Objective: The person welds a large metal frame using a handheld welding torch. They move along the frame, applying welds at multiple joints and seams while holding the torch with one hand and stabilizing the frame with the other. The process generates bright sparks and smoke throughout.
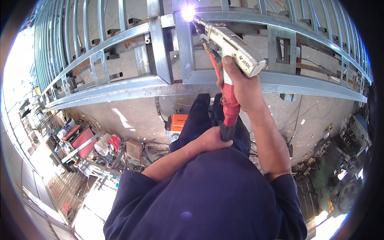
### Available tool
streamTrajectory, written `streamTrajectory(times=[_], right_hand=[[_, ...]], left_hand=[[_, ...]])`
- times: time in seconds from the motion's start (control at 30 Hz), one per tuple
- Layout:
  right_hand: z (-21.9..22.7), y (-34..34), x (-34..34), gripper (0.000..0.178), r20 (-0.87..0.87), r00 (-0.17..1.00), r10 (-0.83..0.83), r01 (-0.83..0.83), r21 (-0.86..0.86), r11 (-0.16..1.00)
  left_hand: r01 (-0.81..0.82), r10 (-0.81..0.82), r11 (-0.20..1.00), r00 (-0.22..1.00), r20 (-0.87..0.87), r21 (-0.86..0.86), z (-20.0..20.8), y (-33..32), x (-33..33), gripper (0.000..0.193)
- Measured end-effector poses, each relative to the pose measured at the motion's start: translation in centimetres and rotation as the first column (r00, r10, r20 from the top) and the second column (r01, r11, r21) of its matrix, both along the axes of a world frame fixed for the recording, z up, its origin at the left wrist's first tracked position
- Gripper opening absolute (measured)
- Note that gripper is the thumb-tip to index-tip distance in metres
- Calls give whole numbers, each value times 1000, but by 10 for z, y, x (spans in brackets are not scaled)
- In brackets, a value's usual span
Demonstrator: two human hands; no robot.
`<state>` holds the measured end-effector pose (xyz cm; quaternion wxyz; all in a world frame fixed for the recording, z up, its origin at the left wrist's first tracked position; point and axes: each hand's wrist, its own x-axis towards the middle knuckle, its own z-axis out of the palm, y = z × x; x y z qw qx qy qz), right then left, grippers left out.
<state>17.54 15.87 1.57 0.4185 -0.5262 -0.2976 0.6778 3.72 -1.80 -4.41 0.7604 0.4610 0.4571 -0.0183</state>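
Note:
My right hand (245,88) is wrapped round the grip of a silver handheld welding gun (234,46), thumb up along its side. The gun points away and to the left. At its tip a bright violet-white flash (188,13) burns against an upright of the galvanized steel frame (185,48). Red tape covers the lower handle (231,105), and an orange-red hose (214,64) runs beside the gun. Close to my belly, my left hand (214,139) closes round the black cable (228,132) below the red wrapping. The glare hides the exact point of contact.
The barred steel frame spans the far side at waist level. Under it, an orange box-like machine (178,122) stands on the concrete floor. Tools and scrap clutter the left, near a red panel (85,143). A green machine with a wheel (347,198) stands at lower right.

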Motion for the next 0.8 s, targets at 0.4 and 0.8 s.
streamTrajectory(times=[0.4,0.8], right_hand=[[4,-2,1,40,-4,999,32,-32,30,999],[4,-9,2,41,-10,999,50,-50,-4,999]], left_hand=[[16,-17,1000,999,28,8,2,-1,0,26],[40,-41,999,998,47,21,-2,-8,-1,27]])
